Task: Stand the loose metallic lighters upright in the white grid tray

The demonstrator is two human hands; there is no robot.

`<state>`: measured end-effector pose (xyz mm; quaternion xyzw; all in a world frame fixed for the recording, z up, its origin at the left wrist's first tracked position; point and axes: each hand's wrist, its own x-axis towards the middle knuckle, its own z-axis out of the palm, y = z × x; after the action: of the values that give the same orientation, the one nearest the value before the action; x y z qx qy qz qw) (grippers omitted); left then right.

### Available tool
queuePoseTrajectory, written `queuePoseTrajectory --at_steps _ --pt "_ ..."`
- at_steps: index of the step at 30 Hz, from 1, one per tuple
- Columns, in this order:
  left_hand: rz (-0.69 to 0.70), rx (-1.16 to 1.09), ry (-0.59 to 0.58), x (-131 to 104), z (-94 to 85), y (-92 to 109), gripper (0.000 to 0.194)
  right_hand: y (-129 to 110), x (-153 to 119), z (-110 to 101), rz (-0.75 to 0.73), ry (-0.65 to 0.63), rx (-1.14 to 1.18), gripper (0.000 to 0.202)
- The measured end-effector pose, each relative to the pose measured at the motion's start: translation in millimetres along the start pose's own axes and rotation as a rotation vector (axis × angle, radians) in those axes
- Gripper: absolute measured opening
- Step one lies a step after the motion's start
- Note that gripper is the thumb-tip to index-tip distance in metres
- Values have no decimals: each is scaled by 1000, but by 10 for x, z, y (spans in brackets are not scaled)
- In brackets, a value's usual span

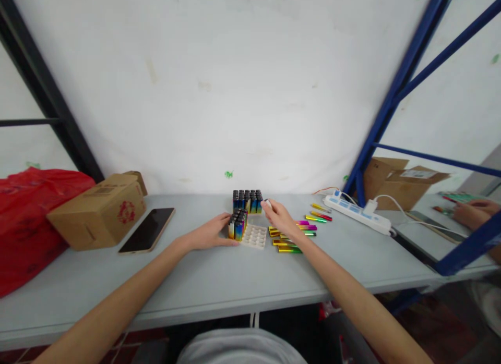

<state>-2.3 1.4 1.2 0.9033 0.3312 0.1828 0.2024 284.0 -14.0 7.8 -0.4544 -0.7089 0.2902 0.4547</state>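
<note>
A white tray with round holes (257, 237) lies on the table, its left part filled with upright lighters (238, 226) in shiny rainbow colours with black tops. My left hand (213, 232) is curled round the left side of this tray, its thumb along the front edge and fingers behind. Just behind stands a second block of upright lighters (248, 201). My right hand (277, 216) pinches a small shiny lighter at the right of that block; most of it is hidden by the fingers. Several loose metallic lighters (287, 243) lie under and beside my right forearm.
A black-screened phone (147, 230), a cardboard box (99, 213) and a red plastic bag (35, 218) are on the left. To the right lie a white power strip (358, 214) with cables and a blue metal frame (385, 124). Beyond it are an open carton (399, 184) and another person's hands (473, 213).
</note>
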Motion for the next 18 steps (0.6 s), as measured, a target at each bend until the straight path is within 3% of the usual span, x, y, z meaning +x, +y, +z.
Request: queuePoseTrajectory --at_steps 4,8,14,18 --pt "9 4 8 -2 5 -13 83 -33 -30 66 -20 143 -177 62" --pt "11 12 24 3 22 -43 87 -36 -35 80 -21 207 -213 55" --pt "10 23 1 -5 8 -20 86 -69 -44 45 -65 201 -229 52" --pt "14 16 -14 -13 6 9 80 -133 -67 -7 -104 68 -221 48"
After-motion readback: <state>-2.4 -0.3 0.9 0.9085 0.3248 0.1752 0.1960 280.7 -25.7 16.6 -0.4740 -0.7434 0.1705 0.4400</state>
